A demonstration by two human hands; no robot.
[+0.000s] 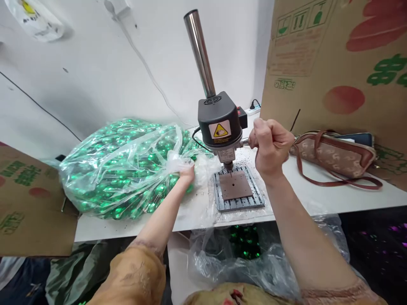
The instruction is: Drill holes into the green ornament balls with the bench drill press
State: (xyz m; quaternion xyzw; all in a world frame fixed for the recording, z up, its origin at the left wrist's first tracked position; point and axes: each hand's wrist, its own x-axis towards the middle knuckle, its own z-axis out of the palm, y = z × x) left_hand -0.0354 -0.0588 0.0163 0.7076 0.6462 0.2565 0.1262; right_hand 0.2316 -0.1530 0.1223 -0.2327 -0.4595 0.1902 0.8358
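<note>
Drill press [219,123] stands on the white tabletop [318,199], its shiny metal column [200,55] rising above the black motor housing and leaning left in view. Right hand [271,146] is just right of the drill press, fingers curled into a fist around its side handle [244,142]. Left hand [187,170] is left of the drill press, at the gathered neck of a clear plastic bag [111,169]; its fingers are partly hidden by the plastic, so can't tell whether they pinch or just press.

Bag is large, full of shiny green balls, and lies left of the drill press. Under the drill chuck [227,166]: flat brown block [244,190] with a small dark hole, lying on the grooved metal base [222,208]. Dark crumbs scattered on and around the base. Yellow warning sticker [219,129] on the housing front, red switch [239,112] on its right side.

Right of the drill press, past the right hand: patterned handbag [337,154] with brown strap, something dark and flat sticking out the top. Printed cardboard [305,101] stands behind the handbag; more printed cardboard [34,212] far left of the drill press. Black plug [253,106] in a white socket strip, behind and right of the drill press. Below and in front of it, past the tabletop edge: loose clear plastic [216,258] with more green balls [246,241].
</note>
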